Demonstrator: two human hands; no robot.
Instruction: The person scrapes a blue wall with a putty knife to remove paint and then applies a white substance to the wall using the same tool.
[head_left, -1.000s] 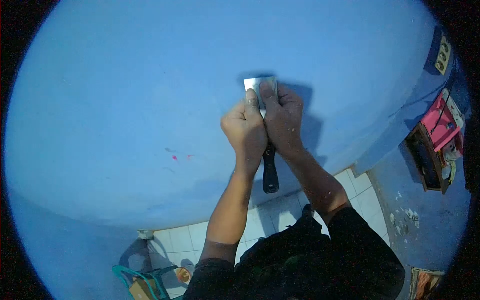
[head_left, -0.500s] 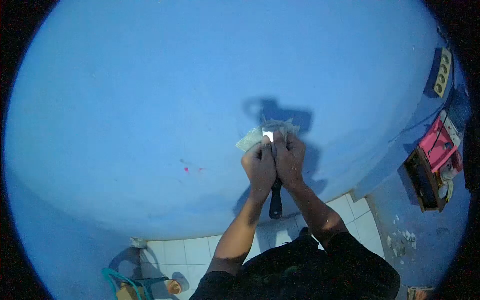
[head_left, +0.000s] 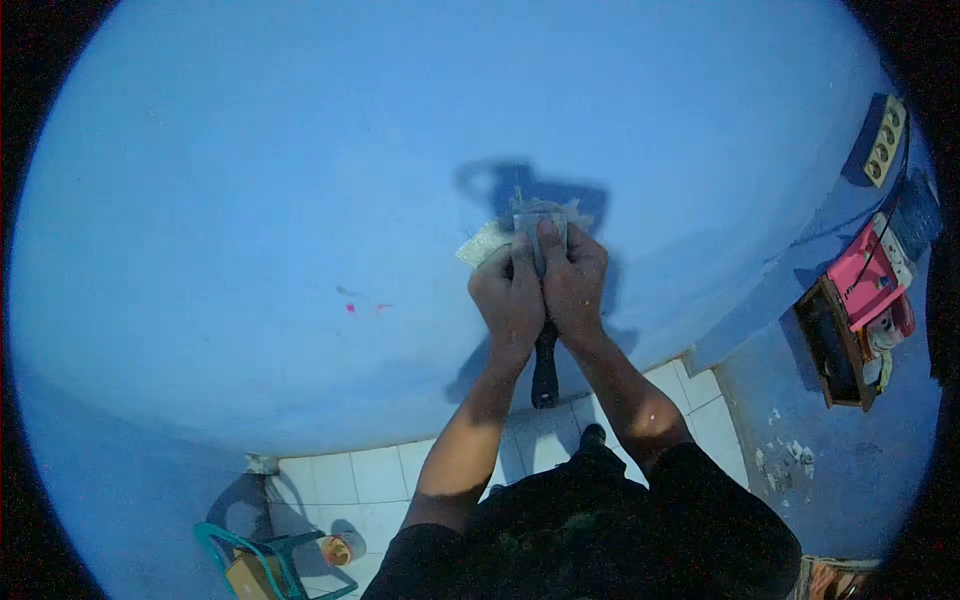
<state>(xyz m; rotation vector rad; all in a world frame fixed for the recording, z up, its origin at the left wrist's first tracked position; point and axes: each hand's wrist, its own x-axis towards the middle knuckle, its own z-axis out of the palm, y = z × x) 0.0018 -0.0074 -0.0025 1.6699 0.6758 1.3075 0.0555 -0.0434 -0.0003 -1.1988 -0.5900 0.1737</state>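
Observation:
Both hands are closed together around a putty knife [head_left: 545,370] in front of the blue wall [head_left: 300,180]. Its black handle points down between the wrists, and its metal blade faces up. My left hand [head_left: 508,298] grips the left side, its thumb near the blade. On the right side is my right hand [head_left: 575,285], with its thumb pressed on the blade's face. A pale, rough mesh-like piece [head_left: 484,243] sticks out to the left of the blade, behind the fingers. Frayed whitish bits show along the blade's top edge. My fingers hide much of the piece.
Pink marks [head_left: 351,308] dot the wall at left. A power strip [head_left: 884,142] hangs at right, above a wooden shelf [head_left: 838,350] with a pink container [head_left: 868,280]. A teal chair [head_left: 212,545] and small cup [head_left: 335,550] stand below on white floor tiles [head_left: 380,475].
My view has tilted and shifted slightly, so the wall marks and floor appear higher and further left. Both hands, still on the putty knife, appear higher, and my right thumb now lies over the blade.

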